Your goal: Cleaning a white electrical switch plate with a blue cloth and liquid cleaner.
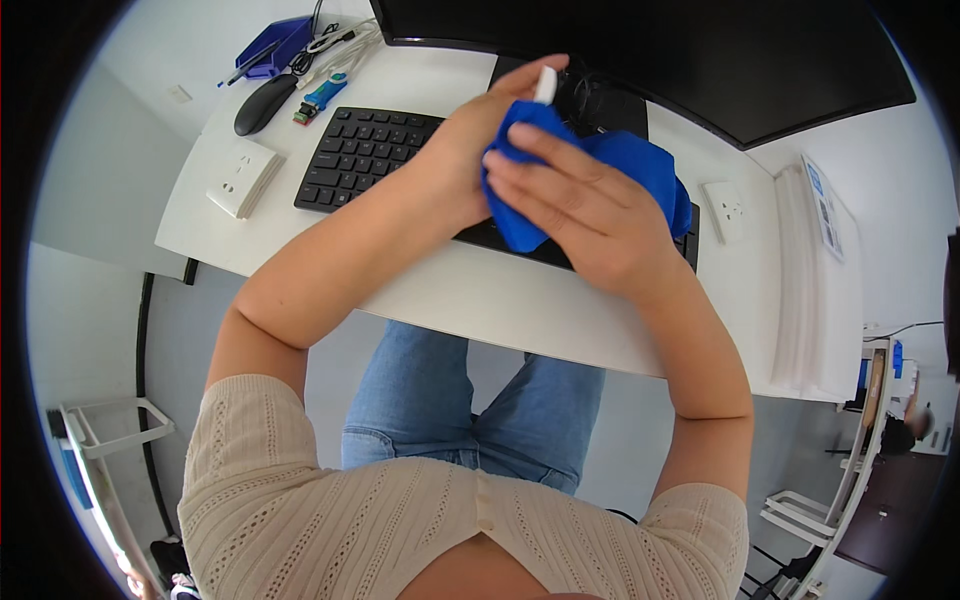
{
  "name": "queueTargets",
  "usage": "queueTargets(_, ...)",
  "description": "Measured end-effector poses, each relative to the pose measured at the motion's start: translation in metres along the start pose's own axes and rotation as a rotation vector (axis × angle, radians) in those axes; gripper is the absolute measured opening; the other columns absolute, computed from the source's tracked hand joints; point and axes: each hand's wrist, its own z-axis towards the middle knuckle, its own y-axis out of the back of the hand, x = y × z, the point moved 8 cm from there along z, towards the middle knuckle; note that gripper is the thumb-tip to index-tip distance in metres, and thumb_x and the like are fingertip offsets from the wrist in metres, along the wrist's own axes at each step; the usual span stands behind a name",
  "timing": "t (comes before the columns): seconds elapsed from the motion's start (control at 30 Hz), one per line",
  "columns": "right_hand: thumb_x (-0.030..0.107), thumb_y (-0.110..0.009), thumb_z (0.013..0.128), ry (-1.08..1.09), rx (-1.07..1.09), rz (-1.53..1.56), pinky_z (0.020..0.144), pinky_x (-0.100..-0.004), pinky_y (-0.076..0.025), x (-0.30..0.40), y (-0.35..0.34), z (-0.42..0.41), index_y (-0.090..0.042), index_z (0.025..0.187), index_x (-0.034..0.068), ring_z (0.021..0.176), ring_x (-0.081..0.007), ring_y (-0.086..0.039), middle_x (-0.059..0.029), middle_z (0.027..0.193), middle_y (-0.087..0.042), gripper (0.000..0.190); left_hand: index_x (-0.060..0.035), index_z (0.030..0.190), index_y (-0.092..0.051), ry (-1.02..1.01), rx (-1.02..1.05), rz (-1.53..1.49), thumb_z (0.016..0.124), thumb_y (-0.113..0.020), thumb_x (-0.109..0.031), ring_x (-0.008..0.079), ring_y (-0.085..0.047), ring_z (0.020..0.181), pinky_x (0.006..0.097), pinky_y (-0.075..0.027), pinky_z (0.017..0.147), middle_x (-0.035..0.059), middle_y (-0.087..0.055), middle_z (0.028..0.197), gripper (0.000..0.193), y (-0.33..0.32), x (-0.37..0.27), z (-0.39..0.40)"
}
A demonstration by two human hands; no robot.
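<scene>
My left hand (469,154) holds a white plastic piece (547,85) above the keyboard. Only one narrow end of that piece shows past the cloth, so its full shape is hidden. A blue cloth (637,161) covers the rest, and my right hand (581,202) presses it on with spread fingers. Part of the cloth hangs loose behind the right hand. Below both hands lies a black keyboard (367,154), its middle and right largely covered by them.
Stacked wall sockets (244,176) sit left, another socket (723,212) right. Past the keyboard are a black mouse (265,105), a blue bin (277,49), cables (349,49) and a blue gadget (325,91). A monitor (660,52) overhangs the back; a white stack (814,285) edges the right.
</scene>
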Motion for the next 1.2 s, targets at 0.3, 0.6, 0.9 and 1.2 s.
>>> queueTargets(0.3, -0.005, -0.059, 0.073, -0.041, -0.035, 0.355, 0.078, -0.0343, -0.054, -0.019, 0.016, -0.017, -0.069, 0.095, 0.002, 0.103, -0.0252, -0.064, -0.0084, 0.105, -0.067, 0.026, -0.0162, 0.144, -0.042, 0.092, 0.037, -0.061, 0.1, -0.031, -0.058, 0.0161, -0.049, 0.077, 0.0308, -0.046, 0.064, 0.0068, -0.053, 0.09, 0.063, -0.013, -0.01, 0.007)
queueTargets(0.6, 0.012, -0.06, 0.085, -0.27, 0.013, 0.13, 0.107, -0.0416, -0.039, -0.023, -0.009, -0.01, -0.051, 0.135, 0.0, 0.137, -0.0357, -0.038, -0.0145, 0.149, -0.039, 0.052, -0.0103, 0.137, -0.048, 0.177, 0.291, -0.23, 0.095, -0.037, -0.065, 0.0257, -0.058, 0.112, 0.0431, -0.051, 0.092, 0.0103, -0.063, 0.111, 0.07, -0.027, 0.023, -0.007)
queueTargets(0.9, 0.011, -0.058, 0.084, -0.071, 0.142, 0.054, 0.092, -0.0366, -0.052, -0.006, -0.013, -0.008, -0.066, 0.116, 0.007, 0.125, -0.0193, -0.054, 0.0004, 0.131, -0.06, 0.033, -0.0017, 0.146, -0.03, 0.047, 0.253, -0.256, 0.094, -0.033, -0.067, 0.0414, -0.042, 0.132, 0.0477, -0.044, 0.105, 0.0225, -0.037, 0.147, 0.083, -0.017, 0.0, 0.009)
queueTargets(1.2, 0.008, -0.061, 0.079, -0.032, -0.025, -0.197, 0.091, -0.0351, -0.051, -0.039, 0.001, -0.019, -0.066, 0.114, 0.004, 0.121, -0.0235, -0.057, -0.0038, 0.126, -0.063, 0.035, -0.0035, 0.145, -0.036, -0.054, 0.549, -0.508, 0.086, -0.027, -0.079, 0.0398, -0.045, 0.13, 0.0518, -0.039, 0.105, 0.0263, -0.043, 0.142, 0.097, -0.046, -0.045, -0.002)
